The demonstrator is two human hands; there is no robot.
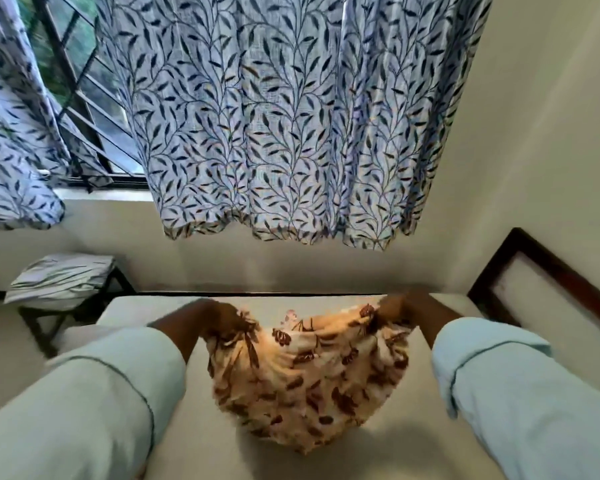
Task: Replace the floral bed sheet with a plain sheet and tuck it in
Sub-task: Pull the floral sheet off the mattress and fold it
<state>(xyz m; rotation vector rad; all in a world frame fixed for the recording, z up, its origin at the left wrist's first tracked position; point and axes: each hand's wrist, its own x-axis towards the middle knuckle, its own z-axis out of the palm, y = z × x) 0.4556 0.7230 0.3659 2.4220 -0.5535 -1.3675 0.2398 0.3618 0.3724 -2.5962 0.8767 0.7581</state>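
The floral bed sheet [305, 379], cream with brown flowers, hangs bunched in a sagging bundle between my two hands above the bare cream mattress [378, 455]. My left hand [219, 318] grips the bundle's left upper edge. My right hand [400, 306] grips its right upper edge; this hand is blurred. Both forearms wear pale blue rolled sleeves. A folded pale striped sheet [58, 278] lies on a small dark stand [45, 327] at the left, apart from the bed.
A leaf-patterned curtain [291, 126] hangs over the wall behind the bed, with a barred window [80, 109] at the upper left. The dark wooden headboard [548, 271] runs along the right. A cream wall lies beyond the mattress's far edge.
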